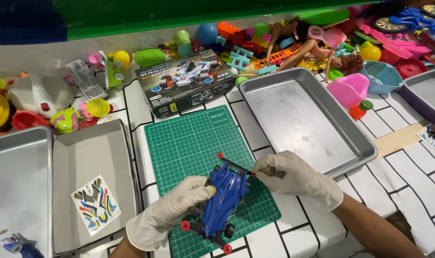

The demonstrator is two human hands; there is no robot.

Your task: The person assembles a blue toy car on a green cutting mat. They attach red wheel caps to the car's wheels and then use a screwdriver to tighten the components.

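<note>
Blue toy car (223, 200) lies on green cutting mat (198, 157), near its lower edge. Left hand (172, 212) grips car's side, fingers curled round body. Right hand (294, 176) pinches car's front bumper. Metal tray (332, 157) right of mat, toy-car box (189, 82) beyond mat, sticker sheet (95, 204) in cardboard lid (91, 153) left of mat.

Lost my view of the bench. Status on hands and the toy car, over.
Left hand grips blue toy car over green cutting mat. Right hand pinches its front bumper. Nothing in the way.
</note>
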